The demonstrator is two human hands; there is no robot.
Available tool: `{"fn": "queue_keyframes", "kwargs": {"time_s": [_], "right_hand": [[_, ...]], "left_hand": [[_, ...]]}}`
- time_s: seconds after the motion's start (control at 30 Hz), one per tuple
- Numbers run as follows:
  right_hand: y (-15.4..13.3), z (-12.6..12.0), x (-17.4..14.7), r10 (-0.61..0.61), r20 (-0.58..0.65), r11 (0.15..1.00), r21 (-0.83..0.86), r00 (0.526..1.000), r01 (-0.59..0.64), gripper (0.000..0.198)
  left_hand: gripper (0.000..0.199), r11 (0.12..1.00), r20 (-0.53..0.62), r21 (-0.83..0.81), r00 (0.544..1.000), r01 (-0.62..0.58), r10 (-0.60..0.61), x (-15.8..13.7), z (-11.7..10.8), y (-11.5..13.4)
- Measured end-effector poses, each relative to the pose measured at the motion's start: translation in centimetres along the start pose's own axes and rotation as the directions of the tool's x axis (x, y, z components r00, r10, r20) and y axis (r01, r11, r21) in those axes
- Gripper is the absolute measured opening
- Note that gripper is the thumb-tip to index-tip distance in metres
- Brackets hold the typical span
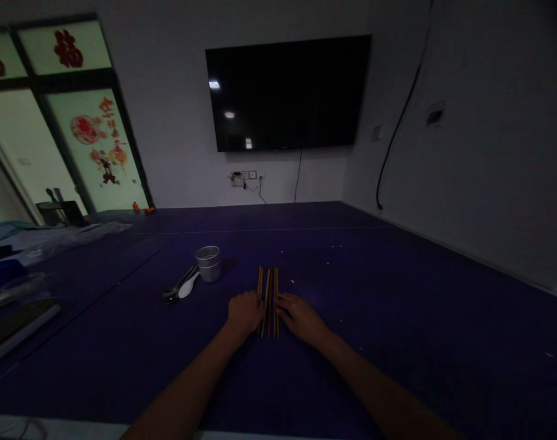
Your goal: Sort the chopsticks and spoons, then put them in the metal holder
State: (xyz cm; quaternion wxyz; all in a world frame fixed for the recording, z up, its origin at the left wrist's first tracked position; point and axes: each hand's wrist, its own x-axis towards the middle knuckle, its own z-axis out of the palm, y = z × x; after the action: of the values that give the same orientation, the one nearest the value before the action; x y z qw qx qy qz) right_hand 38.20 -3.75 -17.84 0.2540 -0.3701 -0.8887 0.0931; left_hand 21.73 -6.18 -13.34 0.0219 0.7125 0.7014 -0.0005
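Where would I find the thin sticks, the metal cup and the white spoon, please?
Thin sticks (269, 302): head view, middle of a stick near the row's centre.
Metal cup (209, 269): head view, outer side wall.
White spoon (186, 288): head view, its bowl.

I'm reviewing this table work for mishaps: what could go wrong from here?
The chopsticks lie loose between the left hand and right hand, so a careless nudge might scatter them. The cup stands beside the white spoon; a wide leftward sweep could tip it.
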Motion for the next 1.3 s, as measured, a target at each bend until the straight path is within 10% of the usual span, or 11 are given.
{"fn": "queue_keyframes", "kwargs": {"time_s": [1.3], "right_hand": [[-0.3,0.2,-0.3,0.004,-0.003,0.999,-0.039,1.0,-0.004,0.038]], "left_hand": [[0.035,0.97,-0.233,-0.078,0.951,-0.229,0.206,1.0,2.2,-0.1]]}}
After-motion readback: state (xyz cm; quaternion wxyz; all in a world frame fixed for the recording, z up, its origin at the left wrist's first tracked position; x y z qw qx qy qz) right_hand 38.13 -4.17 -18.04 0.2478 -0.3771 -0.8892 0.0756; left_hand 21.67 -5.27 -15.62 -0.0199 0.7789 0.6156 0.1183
